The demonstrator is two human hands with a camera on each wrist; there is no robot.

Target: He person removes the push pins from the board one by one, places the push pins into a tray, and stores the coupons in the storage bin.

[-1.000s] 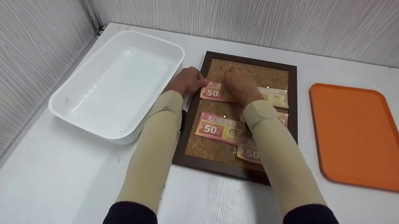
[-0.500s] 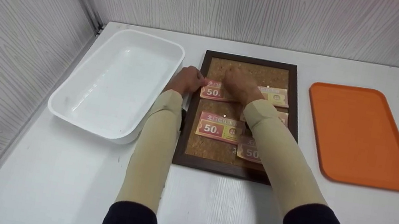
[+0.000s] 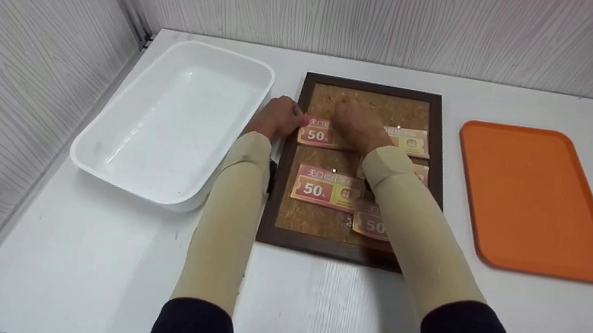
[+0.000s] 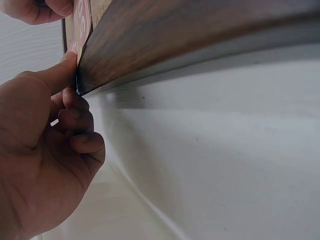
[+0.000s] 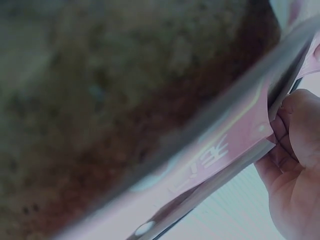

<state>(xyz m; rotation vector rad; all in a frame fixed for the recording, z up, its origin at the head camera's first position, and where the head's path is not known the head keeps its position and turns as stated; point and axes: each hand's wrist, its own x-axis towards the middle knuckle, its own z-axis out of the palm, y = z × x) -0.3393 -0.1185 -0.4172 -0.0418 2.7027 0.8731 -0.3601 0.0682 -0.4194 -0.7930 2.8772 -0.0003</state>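
Note:
A brown-framed corkboard (image 3: 308,223) lies on the table with several pink and yellow coupons on it. My left hand (image 3: 280,117) pinches the left end of the upper-left coupon (image 3: 317,135) over the frame's edge. In the left wrist view the thumb (image 4: 62,72) presses on that coupon and the other fingers curl below the frame. My right hand (image 3: 362,128) is curled over the same coupon's right part; its fingertips are hidden and I cannot tell what they hold. Small pins show at the tops of the upper-right coupon (image 3: 413,143) and the lower-left coupon (image 3: 326,188).
A deep white basin (image 3: 174,122) stands left of the corkboard, close beside my left hand. To the right lies a flat orange tray (image 3: 538,201). White wood-grain panels (image 3: 394,17) enclose the table at the back and sides.
Both hands and the coupons stay in nearly the same places. The whole head view has shifted very slightly upward.

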